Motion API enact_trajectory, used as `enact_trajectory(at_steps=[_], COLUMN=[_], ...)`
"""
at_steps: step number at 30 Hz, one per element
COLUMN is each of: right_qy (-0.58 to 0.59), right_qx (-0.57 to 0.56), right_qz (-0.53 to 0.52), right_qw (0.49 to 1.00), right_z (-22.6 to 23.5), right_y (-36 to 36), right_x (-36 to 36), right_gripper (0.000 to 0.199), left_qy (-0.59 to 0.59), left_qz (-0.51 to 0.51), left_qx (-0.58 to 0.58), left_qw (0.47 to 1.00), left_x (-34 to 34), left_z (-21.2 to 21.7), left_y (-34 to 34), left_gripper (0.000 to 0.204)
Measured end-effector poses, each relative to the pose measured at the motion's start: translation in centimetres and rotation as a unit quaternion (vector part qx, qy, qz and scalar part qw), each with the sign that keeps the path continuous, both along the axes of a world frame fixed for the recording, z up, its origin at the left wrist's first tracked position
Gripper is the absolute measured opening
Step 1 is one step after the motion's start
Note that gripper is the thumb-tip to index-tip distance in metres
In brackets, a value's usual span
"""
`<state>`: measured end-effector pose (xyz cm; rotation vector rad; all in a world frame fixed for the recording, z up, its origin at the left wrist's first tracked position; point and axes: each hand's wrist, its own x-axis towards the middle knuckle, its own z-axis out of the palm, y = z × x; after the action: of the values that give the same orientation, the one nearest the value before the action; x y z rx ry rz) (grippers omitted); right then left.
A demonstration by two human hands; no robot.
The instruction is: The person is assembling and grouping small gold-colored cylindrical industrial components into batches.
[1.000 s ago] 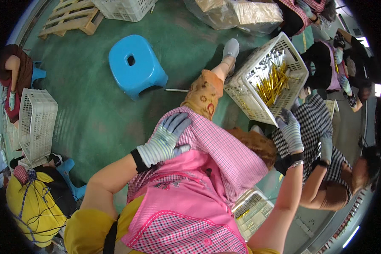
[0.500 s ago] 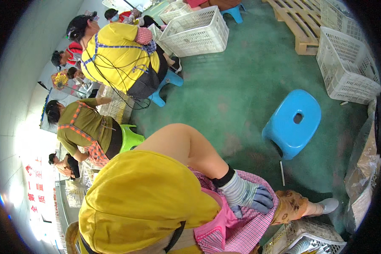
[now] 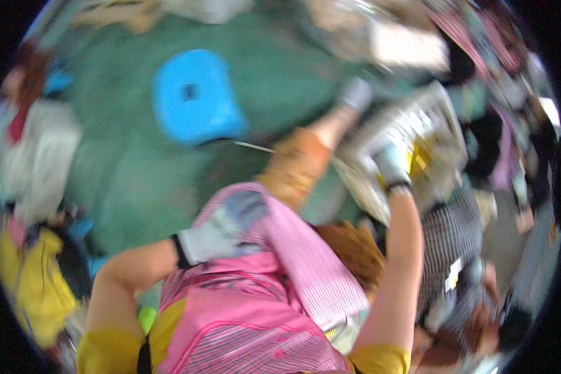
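Observation:
My left hand (image 3: 221, 227), in a grey-white knit glove with blue-grey coated fingers, lies flat on the pink checked apron (image 3: 311, 262) over my thigh. It holds nothing that I can see. On the right, my right hand (image 3: 393, 163), also gloved, reaches into a white plastic crate (image 3: 450, 115). Inside the crate are shiny, clear or silvery pieces (image 3: 411, 124) and something yellow (image 3: 422, 156), too smeared to name. Motion blur hides the right fingers, so whether they grip anything cannot be told.
A blue plastic stool (image 3: 196, 93) stands on the green floor ahead, with a thin white stick (image 3: 254, 146) near it. White crates (image 3: 47, 156) and a person in yellow (image 3: 31, 280) are at the left. People in checked clothes (image 3: 449, 243) sit close on the right.
The view has swung to the right, so the stool now appears further left. My right arm and hand have come into view at the crate. My left hand stays on the apron.

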<state>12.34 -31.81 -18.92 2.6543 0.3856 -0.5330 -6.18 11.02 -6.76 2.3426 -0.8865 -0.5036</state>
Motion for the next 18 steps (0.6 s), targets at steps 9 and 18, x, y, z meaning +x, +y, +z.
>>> enact_trajectory(at_steps=[9,18], right_qy=[-0.264,-0.206], right_qx=[0.745,0.772], right_qz=[-0.465,-0.505], right_qw=[0.399,0.326], right_z=[11.1,10.5], right_y=[-5.2,-6.0], right_x=[-5.6,-6.5], right_gripper=[0.017,0.013], left_qy=[-0.054,-0.062], left_qz=[-0.015,0.003], left_qx=[-0.093,-0.106], left_qw=[0.994,0.992], left_x=[0.9,1.0], left_z=[-2.9,-2.2], left_y=[-2.0,-1.3], left_gripper=[0.092,0.09])
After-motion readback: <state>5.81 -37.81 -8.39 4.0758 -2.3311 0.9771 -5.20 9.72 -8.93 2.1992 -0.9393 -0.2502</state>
